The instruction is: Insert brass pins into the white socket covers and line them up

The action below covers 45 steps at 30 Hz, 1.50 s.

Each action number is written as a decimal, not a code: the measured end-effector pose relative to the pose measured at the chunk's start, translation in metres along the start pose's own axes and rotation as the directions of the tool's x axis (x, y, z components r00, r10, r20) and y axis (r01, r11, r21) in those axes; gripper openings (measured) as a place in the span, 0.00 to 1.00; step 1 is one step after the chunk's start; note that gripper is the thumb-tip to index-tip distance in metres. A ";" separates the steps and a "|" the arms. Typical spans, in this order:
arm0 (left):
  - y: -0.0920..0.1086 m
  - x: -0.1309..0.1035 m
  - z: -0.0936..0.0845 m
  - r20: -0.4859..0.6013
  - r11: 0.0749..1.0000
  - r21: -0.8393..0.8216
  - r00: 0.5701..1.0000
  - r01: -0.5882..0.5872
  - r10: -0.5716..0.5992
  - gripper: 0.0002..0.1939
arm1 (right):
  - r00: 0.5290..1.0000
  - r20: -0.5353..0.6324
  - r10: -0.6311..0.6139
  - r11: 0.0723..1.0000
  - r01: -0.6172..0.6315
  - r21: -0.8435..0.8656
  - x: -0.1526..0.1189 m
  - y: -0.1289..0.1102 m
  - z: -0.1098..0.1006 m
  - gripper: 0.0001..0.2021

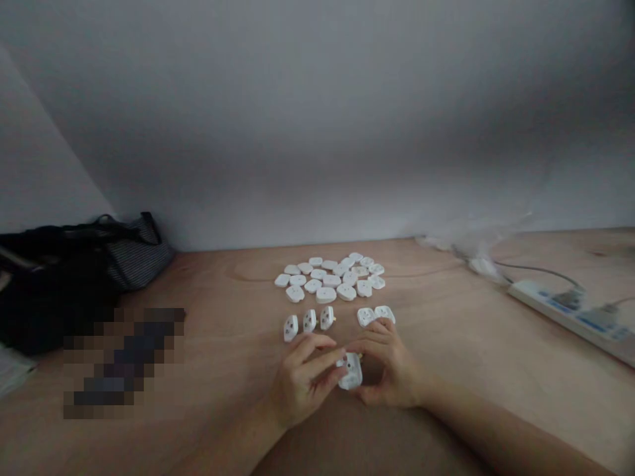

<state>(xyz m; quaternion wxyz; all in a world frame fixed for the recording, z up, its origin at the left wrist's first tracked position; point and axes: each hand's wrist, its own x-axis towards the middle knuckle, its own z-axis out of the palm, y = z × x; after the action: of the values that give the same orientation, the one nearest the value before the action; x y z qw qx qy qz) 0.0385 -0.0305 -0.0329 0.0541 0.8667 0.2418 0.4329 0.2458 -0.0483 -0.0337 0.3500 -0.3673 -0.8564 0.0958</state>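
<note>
Near the table's front edge, a white plug piece (352, 371) is held between both hands, with small metal parts showing at its right side. My left hand (307, 373) pinches its left side with thumb and fingers. From the right, my right hand (387, 367) grips it, thumb below and fingers above. Three white plug pieces (309, 321) stand in a row just beyond my left hand. Two open white pieces (366, 317) lie side by side beyond my right fingers. Farther back, several white plug covers (326, 295) lie grouped on the wooden table.
A white power strip (550, 305) with plugs and cables lies at the right. Clear plastic wrapping (481, 261) sits near the wall. At the left are a black bag (59, 284) and a blurred-out dark object (131, 357) on the table (223, 344).
</note>
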 end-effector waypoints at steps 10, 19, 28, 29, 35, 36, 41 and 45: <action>-0.007 0.000 0.000 0.219 0.992 -0.022 0.969 0.122 -0.114 0.30 | 0.999 -0.046 0.006 0.997 -0.009 -0.073 -0.004 0.008 0.003 0.31; -0.003 0.001 -0.002 0.254 0.994 0.037 0.961 0.101 -0.107 0.26 | 0.998 -0.061 -0.016 0.997 0.011 -0.077 -0.005 0.009 0.006 0.37; -0.004 -0.001 -0.003 0.126 0.957 0.079 0.949 0.280 -0.288 0.22 | 0.987 0.110 0.119 0.985 -0.104 -0.136 -0.003 0.012 -0.007 0.11; -0.005 -0.001 -0.004 0.131 0.954 0.082 0.946 0.289 -0.298 0.22 | 0.985 0.128 0.119 0.984 -0.100 -0.145 -0.002 0.012 -0.008 0.10; -0.003 0.000 -0.004 0.182 0.960 0.083 0.943 0.266 -0.277 0.23 | 0.975 0.183 0.127 0.978 -0.093 -0.184 0.003 0.006 -0.002 0.06; -0.002 0.001 -0.004 0.186 0.959 0.086 0.941 0.271 -0.283 0.23 | 0.974 0.181 0.137 0.977 -0.102 -0.186 0.003 0.006 -0.001 0.05; -0.002 0.002 -0.005 0.220 0.952 0.093 0.927 0.291 -0.304 0.22 | 0.970 0.164 0.177 0.965 -0.138 -0.222 0.003 0.003 0.000 0.04; -0.002 0.001 -0.006 0.240 0.957 0.075 0.926 0.282 -0.291 0.22 | 0.972 0.097 0.213 0.967 -0.195 -0.162 0.002 0.003 -0.002 0.03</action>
<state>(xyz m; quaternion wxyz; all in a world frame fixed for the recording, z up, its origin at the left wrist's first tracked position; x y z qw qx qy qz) 0.0339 -0.0284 -0.0290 0.1298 0.8703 0.3654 0.3036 0.2484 -0.0446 -0.0323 0.2600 -0.4730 -0.8374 0.0868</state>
